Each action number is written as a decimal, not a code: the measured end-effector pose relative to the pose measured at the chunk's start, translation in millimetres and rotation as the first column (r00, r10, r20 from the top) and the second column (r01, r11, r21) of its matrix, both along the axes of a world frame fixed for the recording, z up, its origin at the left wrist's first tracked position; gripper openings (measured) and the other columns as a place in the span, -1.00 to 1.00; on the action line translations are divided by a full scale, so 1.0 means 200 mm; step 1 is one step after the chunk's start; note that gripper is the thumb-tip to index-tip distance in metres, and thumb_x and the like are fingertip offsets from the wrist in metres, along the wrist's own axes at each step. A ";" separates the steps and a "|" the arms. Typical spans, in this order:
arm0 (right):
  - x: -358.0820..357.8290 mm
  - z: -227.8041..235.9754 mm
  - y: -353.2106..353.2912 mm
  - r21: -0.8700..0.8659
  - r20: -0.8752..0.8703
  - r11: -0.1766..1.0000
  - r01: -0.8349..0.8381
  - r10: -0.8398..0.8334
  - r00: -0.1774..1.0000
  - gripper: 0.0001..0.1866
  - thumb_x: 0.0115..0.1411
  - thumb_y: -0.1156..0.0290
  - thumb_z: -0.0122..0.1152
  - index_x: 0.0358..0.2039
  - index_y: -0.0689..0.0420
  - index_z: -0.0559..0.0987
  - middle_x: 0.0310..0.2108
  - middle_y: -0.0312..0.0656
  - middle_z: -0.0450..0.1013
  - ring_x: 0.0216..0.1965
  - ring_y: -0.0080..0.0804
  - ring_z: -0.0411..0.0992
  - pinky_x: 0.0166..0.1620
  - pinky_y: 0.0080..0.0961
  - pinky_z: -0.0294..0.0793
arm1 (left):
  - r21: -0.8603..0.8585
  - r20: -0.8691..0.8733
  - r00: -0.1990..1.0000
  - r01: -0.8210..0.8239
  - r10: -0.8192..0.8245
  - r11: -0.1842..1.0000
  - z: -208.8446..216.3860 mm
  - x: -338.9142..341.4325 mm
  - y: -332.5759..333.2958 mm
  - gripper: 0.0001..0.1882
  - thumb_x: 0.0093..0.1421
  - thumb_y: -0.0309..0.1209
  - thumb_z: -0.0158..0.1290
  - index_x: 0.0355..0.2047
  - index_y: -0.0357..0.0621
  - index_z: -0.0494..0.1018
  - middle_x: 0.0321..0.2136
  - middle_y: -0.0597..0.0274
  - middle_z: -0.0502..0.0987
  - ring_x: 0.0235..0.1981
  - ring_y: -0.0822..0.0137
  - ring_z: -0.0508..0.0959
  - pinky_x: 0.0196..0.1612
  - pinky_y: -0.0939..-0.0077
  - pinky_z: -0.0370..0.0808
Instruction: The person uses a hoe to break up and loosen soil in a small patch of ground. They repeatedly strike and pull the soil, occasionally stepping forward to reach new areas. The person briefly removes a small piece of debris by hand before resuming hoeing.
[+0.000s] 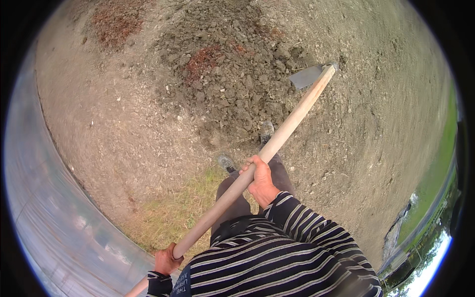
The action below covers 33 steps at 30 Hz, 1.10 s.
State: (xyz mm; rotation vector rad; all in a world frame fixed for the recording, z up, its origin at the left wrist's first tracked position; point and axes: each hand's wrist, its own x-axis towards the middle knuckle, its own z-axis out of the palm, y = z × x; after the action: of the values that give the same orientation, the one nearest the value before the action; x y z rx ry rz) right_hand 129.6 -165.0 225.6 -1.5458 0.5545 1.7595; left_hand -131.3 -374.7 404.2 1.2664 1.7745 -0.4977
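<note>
A hoe with a long pale wooden handle [292,121] slants across my body from lower left to upper right. Its flat grey metal blade [306,76] is at the far end, over the right edge of a patch of broken soil. My right hand [260,179] wraps round the middle of the handle, in front of my legs. Near the handle's rear part, my left hand [167,260] is closed round it beside my left hip. Dark clods of loosened soil [232,94] lie ahead of my feet, with reddish material [203,63] scattered on top.
Another reddish patch [118,24] lies at the far left. My boots [226,162] stand at the near edge of the loosened soil. Dry grass [173,210] grows near my left side. Translucent plastic sheeting [59,213] runs along the left. Green grass [433,190] shows at the right.
</note>
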 end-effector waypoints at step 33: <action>0.31 -0.48 0.38 0.174 0.310 0.945 -0.278 0.215 0.926 -0.84 -0.05 0.46 0.12 -0.48 0.14 0.33 -0.67 -0.28 0.26 -0.71 -0.51 0.25 -0.65 -0.55 0.31 | -0.018 0.247 0.892 -0.387 0.380 0.922 -0.62 0.66 0.01 -0.65 -0.18 -0.27 0.11 -0.33 -0.05 0.36 -0.59 -0.08 0.48 -0.50 -0.13 0.48 -0.42 0.08 0.41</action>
State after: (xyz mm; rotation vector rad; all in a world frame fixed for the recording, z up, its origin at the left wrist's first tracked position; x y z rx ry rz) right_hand 192.4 -89.9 130.2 -1.7318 0.0208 1.6686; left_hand -0.3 -372.8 279.3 0.9159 1.7631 -0.0811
